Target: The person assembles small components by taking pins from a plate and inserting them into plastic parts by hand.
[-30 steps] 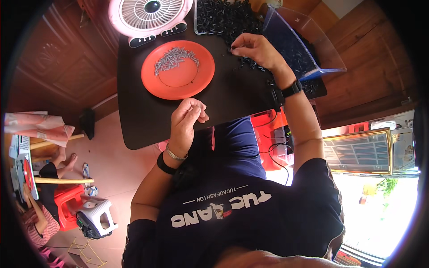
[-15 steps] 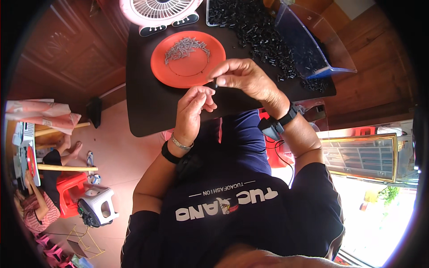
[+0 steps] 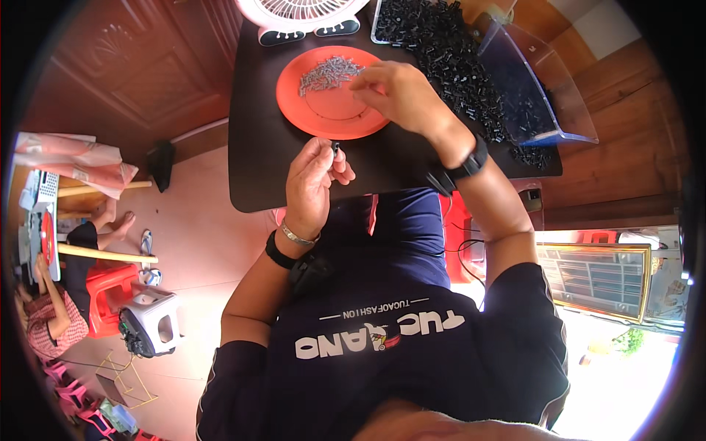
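Note:
Between the thumb and fingertips of my left hand [image 3: 310,180] sits a small black piece [image 3: 336,147], upright at the near edge of the orange plate [image 3: 320,123]. My right hand [image 3: 412,99] hangs over the plate's right side, thumb and fingers drawn together in a pinch. Whether anything is between those fingertips is too small to tell. Just left of them, a heap of small silvery metal pins [image 3: 323,76] lies on the far part of the plate.
A large pile of small black pieces [image 3: 448,55] spreads across the table's [image 3: 257,158] far right. Beside it a clear plastic bin [image 3: 540,88] lies tipped. A pink fan [image 3: 301,13] stands behind the plate. Far left, another person [image 3: 59,316] sits near a red stool [image 3: 107,298].
My right hand has left the black piece and moved up and right over the plate. The left hand keeps the piece. The whole view has shifted slightly.

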`<state>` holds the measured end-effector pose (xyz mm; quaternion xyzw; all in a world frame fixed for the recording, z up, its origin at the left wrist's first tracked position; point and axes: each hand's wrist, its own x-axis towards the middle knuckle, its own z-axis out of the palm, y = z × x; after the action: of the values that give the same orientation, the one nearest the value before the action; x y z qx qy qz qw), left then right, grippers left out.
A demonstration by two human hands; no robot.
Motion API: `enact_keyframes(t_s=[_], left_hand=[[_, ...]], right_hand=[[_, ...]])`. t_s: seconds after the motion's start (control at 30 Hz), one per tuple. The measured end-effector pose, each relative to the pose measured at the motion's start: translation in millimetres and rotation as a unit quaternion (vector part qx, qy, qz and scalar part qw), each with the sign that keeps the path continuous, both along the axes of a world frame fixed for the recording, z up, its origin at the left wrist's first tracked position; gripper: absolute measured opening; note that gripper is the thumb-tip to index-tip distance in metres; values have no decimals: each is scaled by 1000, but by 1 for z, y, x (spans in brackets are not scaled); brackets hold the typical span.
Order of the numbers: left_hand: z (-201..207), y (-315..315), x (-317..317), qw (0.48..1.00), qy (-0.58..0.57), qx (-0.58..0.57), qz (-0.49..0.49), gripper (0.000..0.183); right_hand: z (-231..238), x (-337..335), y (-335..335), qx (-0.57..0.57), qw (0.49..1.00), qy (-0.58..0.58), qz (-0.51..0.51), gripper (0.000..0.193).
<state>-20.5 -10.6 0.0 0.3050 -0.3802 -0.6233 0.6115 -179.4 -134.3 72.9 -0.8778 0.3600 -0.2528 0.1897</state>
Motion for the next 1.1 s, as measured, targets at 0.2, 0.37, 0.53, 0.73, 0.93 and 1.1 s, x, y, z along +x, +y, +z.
enact_keyframes(t_s=[0.2,0.37,0.53,0.73,0.93,1.1], left_hand=[[-7,-1,1,999,40,-3,-2,20],[-4,-1,1,999,42,12,-6,22],[-4,-3,2,999,42,10,-5,22],[-5,-3,2,999,41,14,-5,21],[-6,-3,3,999,50,8,-16,20],[-6,-2,2,999,23,-7,-30,22]], right_hand=[[-36,23,-48,-120,974,188,-45,18],[-44,32,-55,-244,928,276,-54,14],[-40,37,-53,-292,903,315,-23,14],[-34,40,-53,-322,892,317,-1,13],[-5,19,-24,-18,995,92,-32,21],[4,6,30,269,949,-85,139,14]])
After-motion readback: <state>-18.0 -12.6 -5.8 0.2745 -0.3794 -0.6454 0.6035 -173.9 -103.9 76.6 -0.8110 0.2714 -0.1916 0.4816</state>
